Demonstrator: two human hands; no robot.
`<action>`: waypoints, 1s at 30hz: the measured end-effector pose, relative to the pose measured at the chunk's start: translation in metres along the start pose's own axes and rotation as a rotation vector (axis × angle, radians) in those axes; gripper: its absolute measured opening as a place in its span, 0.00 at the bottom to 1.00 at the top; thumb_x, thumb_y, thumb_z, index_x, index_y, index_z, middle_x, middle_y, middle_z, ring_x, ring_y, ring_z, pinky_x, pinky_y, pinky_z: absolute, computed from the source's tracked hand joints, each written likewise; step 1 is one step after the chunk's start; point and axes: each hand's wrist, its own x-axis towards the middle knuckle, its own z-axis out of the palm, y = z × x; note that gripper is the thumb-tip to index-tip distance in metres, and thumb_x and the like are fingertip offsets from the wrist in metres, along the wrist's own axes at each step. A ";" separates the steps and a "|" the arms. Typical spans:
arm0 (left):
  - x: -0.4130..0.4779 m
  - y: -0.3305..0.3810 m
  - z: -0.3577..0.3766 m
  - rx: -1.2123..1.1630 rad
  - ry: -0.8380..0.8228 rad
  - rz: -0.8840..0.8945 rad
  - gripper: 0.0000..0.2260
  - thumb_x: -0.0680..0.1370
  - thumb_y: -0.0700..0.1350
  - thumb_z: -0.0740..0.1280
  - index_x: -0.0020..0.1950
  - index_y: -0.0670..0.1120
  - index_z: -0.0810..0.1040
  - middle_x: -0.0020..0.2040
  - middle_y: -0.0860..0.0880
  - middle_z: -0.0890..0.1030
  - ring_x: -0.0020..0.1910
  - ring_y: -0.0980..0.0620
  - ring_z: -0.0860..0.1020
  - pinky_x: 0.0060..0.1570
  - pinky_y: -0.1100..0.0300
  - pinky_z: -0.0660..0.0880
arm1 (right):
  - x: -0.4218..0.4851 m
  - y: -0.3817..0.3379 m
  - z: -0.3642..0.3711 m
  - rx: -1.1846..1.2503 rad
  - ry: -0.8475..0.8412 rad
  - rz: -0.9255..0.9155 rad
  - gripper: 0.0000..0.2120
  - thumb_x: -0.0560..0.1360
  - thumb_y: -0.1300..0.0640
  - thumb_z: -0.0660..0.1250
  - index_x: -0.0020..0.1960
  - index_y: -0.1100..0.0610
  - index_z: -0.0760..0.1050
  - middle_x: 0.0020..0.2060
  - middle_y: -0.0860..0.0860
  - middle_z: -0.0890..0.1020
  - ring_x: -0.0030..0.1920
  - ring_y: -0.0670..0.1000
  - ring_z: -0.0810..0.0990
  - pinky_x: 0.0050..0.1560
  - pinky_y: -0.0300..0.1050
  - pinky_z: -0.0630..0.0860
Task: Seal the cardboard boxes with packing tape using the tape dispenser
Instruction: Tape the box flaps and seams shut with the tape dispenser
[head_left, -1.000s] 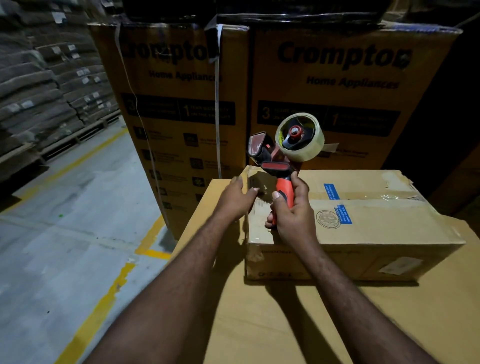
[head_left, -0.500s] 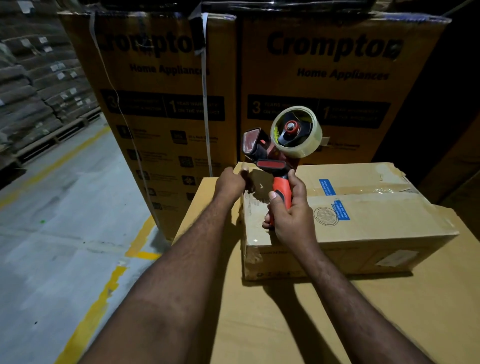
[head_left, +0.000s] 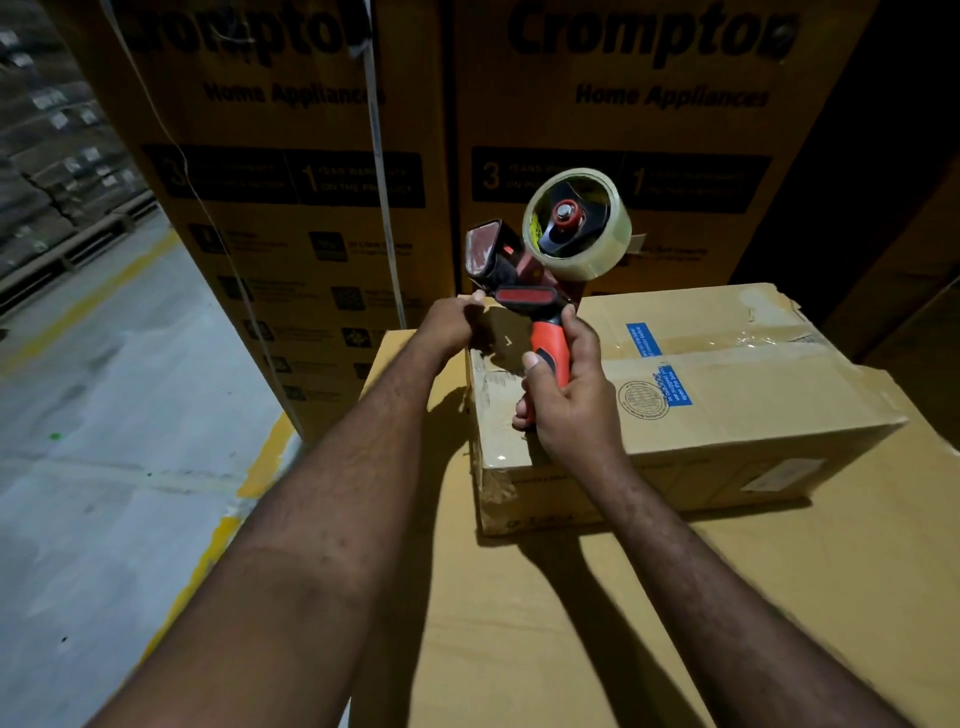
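Observation:
A small cardboard box (head_left: 727, 421) with blue labels and a taped top seam lies on a larger flat carton (head_left: 571, 623). My right hand (head_left: 569, 400) grips the orange handle of a red and black tape dispenser (head_left: 524, 280), held upright above the box's left end. A clear tape roll (head_left: 582, 223) sits on the dispenser. My left hand (head_left: 452, 325) is at the box's top left corner, just below the dispenser's head, with its fingers curled and pinching there. Whether it pinches the tape end or the box flap is hidden.
Two tall brown cartons printed "Crompton Home Appliances" (head_left: 291, 208) stand right behind the small box, with a loose strap (head_left: 379, 156) hanging down one. To the left is grey concrete floor (head_left: 104, 467) with yellow lines. Stacked sacks on pallets (head_left: 47, 156) are at the far left.
My left hand went from resting flat by the box's corner to curling its fingers at the corner under the dispenser. The dispenser has stayed nearly in place. The view has moved closer.

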 end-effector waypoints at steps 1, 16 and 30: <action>0.003 0.002 0.000 0.027 -0.009 -0.013 0.10 0.85 0.44 0.62 0.57 0.41 0.81 0.50 0.44 0.80 0.50 0.45 0.79 0.48 0.55 0.74 | 0.000 0.000 0.001 -0.015 -0.001 -0.005 0.30 0.82 0.49 0.63 0.79 0.40 0.53 0.50 0.50 0.80 0.37 0.49 0.84 0.39 0.50 0.85; -0.023 -0.028 0.029 -0.179 0.018 -0.221 0.32 0.84 0.56 0.49 0.83 0.51 0.39 0.82 0.43 0.58 0.78 0.37 0.63 0.74 0.38 0.64 | -0.005 -0.003 0.001 -0.103 0.030 -0.053 0.31 0.82 0.48 0.63 0.80 0.43 0.52 0.49 0.50 0.80 0.36 0.45 0.84 0.38 0.46 0.84; -0.124 -0.097 0.052 -0.250 -0.006 -0.057 0.43 0.70 0.80 0.44 0.82 0.62 0.50 0.84 0.53 0.50 0.83 0.50 0.49 0.80 0.39 0.48 | -0.006 -0.005 0.002 -0.094 0.067 -0.063 0.30 0.83 0.48 0.62 0.81 0.45 0.53 0.46 0.47 0.80 0.35 0.46 0.84 0.38 0.47 0.84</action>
